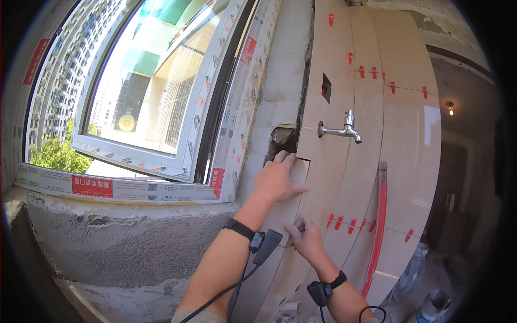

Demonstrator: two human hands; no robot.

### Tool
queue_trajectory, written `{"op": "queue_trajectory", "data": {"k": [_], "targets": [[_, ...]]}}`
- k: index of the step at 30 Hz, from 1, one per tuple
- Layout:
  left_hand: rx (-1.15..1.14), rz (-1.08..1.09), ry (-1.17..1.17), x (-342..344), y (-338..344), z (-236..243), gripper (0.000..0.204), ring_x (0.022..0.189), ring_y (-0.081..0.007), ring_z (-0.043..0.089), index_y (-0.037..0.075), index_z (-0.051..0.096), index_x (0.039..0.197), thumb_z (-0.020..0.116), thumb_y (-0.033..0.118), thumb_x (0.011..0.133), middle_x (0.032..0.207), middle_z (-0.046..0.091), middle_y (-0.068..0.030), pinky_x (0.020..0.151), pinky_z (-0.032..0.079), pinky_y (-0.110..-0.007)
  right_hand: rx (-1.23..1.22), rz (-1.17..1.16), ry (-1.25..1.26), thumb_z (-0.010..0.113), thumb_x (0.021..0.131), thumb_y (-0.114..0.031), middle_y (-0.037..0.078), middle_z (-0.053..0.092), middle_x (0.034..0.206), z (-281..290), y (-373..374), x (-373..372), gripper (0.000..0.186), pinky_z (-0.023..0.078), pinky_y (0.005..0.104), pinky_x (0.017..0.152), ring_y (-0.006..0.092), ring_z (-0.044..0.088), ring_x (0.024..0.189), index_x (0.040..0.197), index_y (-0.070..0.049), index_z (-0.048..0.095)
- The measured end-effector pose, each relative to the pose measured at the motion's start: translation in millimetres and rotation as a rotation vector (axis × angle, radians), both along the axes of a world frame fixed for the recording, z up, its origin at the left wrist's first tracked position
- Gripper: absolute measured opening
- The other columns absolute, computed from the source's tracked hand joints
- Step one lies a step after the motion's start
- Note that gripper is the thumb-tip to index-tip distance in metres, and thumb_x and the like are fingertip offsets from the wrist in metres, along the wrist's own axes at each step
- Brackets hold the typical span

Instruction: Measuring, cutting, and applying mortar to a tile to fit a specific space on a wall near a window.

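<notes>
My left hand (279, 180) lies against a narrow beige wall tile (296, 188), its fingers reaching up to the tile's top edge and its thumb stretched to the right. Just above those fingertips a rough hole (284, 139) opens in the wall. Lower and to the right, my right hand (307, 239) is at the joint under this tile, thumb and fingers pinched together. Whatever sits between them is too small or hidden to make out. Red tile clips (339, 222) stand in a row along the same joint, right of my right hand.
A chrome tap (344, 129) juts from the tiled wall, with a square cutout (326, 88) above it. A red level (379, 226) leans against the tiles. On the left is a tilted-open window (186, 151) above a rough cement wall (134, 242). A container (435, 304) stands lower right.
</notes>
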State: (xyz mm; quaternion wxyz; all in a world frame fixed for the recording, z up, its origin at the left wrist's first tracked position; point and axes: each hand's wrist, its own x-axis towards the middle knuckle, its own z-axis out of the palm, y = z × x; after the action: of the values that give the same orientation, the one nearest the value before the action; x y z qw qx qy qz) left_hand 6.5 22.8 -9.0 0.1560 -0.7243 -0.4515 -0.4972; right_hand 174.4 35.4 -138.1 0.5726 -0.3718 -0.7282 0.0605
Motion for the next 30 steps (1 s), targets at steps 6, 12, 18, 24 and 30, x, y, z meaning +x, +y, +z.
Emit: {"op": "queue_trajectory", "data": {"k": [6,12,18,24,30], "targets": [[0.029,-0.033,-0.017,3,0,-1,0.096,0.126,-0.0421,0.054,0.005,0.049,0.145,0.086,0.049,0.069,0.154,0.042,-0.0169,0.105,0.048,-0.047,0.038,-0.045,-0.032,0.077,0.087,-0.015,0.015,0.065,0.065,-1,-1,2,0.026,0.052,0.0366,0.057,0.0243,0.067,0.058,0.081,0.003,0.058],[-0.008,0.022,0.011,6,-4,1,0.096,0.129,-0.0390,0.053,0.011,0.045,0.150,0.084,0.050,0.072,0.157,0.040,-0.0131,0.105,0.048,-0.046,0.021,0.000,0.016,0.076,0.087,-0.017,0.015,0.065,0.065,-6,3,5,0.026,0.052,0.0365,0.056,0.0239,0.067,0.058,0.083,0.002,0.058],[0.000,0.041,0.026,6,7,-6,0.093,0.126,-0.0363,0.058,0.011,0.044,0.149,0.082,0.051,0.075,0.157,0.039,-0.0138,0.102,0.050,-0.046,0.099,-0.030,-0.069,0.076,0.088,-0.017,0.015,0.065,0.067,-6,5,4,0.027,0.051,0.0370,0.057,0.0259,0.066,0.058,0.086,0.002,0.057],[0.060,0.059,0.035,6,3,0,0.091,0.127,-0.0341,0.058,0.010,0.045,0.148,0.081,0.051,0.075,0.157,0.039,-0.0144,0.102,0.051,-0.045,0.068,-0.007,-0.071,0.076,0.088,-0.018,0.016,0.064,0.067,4,0,6,0.027,0.051,0.0380,0.057,0.0265,0.065,0.058,0.086,0.002,0.057],[0.048,0.015,0.052,4,12,0,0.091,0.127,-0.0363,0.058,0.010,0.046,0.147,0.082,0.050,0.073,0.156,0.040,-0.0182,0.102,0.050,-0.045,-0.008,0.049,-0.040,0.078,0.088,-0.020,0.015,0.065,0.067,-3,14,9,0.029,0.051,0.0379,0.058,0.0262,0.066,0.059,0.082,0.001,0.058]]}}
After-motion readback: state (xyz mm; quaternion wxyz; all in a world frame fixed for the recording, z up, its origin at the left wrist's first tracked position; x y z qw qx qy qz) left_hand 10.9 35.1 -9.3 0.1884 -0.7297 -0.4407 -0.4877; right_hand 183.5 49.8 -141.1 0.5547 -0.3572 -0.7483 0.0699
